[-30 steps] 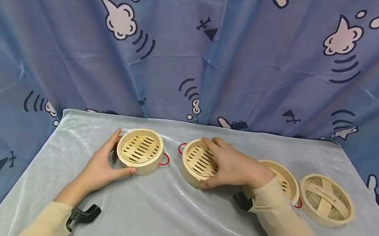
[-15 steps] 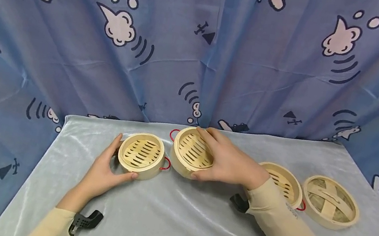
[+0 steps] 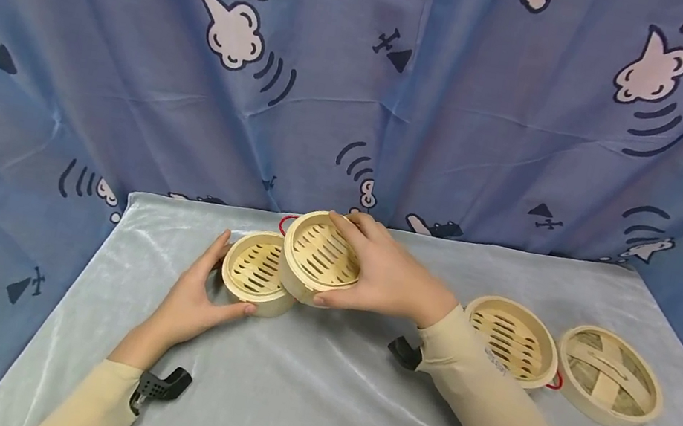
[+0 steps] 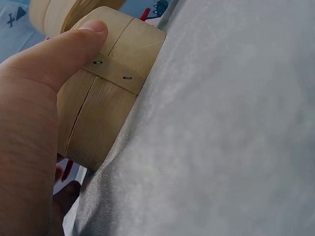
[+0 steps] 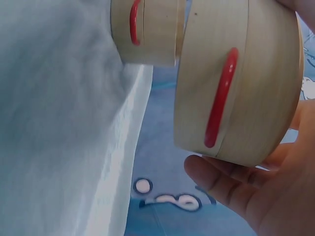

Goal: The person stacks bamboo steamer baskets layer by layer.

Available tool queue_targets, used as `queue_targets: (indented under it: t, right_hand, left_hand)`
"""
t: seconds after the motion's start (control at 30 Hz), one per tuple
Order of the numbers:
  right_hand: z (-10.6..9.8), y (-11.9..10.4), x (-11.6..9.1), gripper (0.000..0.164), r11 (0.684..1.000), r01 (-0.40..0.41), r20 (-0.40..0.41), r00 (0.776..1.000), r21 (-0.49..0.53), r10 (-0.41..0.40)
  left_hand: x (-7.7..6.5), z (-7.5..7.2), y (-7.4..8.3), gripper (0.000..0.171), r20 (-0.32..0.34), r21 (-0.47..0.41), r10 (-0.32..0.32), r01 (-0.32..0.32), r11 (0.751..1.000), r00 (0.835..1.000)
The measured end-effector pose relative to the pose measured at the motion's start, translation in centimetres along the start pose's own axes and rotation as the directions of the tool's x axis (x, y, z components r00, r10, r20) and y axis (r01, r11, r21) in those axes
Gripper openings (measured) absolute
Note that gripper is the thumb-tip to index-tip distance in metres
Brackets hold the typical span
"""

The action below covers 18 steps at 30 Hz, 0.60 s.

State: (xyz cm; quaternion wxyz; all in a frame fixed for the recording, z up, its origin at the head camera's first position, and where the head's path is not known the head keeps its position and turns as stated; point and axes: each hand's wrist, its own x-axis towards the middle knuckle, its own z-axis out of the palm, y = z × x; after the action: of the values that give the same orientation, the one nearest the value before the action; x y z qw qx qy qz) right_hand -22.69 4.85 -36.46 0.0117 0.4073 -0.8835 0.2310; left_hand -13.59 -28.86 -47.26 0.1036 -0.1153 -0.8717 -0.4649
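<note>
A small round bamboo steamer basket [image 3: 255, 266] with a slatted floor and red handles sits on the cloth. My left hand [image 3: 186, 308] grips it from the left, thumb [image 4: 83, 42] on its near wall and fingers round the far side. In my right hand [image 3: 395, 275] is a second bamboo steamer basket [image 3: 323, 249], raised off the cloth and slightly tilted. From above, this basket overlaps the first one's right edge. The right wrist view shows the raised basket [image 5: 261, 83] right beside the lower one [image 5: 160, 34]; whether they touch I cannot tell.
To the right lies a third steamer basket [image 3: 503, 342], partly behind the right sleeve. Beside it is a round lid with crossed bamboo strips [image 3: 609, 375]. Grey cloth [image 3: 311, 396] covers the table, and a blue patterned curtain [image 3: 321, 89] hangs behind.
My right hand has lifted the second basket off the cloth and carried it left, over the first basket's right edge. The left hand has stayed on its basket.
</note>
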Motion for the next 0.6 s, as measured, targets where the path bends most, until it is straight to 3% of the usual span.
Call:
queue_targets:
  t: [0.6]
  right_hand:
    - [2.7, -1.0, 2.8, 0.129, 0.999, 0.031, 0.002, 1.0, 0.016, -0.031]
  left_hand:
    - [0.0, 0.1, -0.5, 0.129, -0.024, -0.017, 0.054, -0.054, 0.998, 0.998]
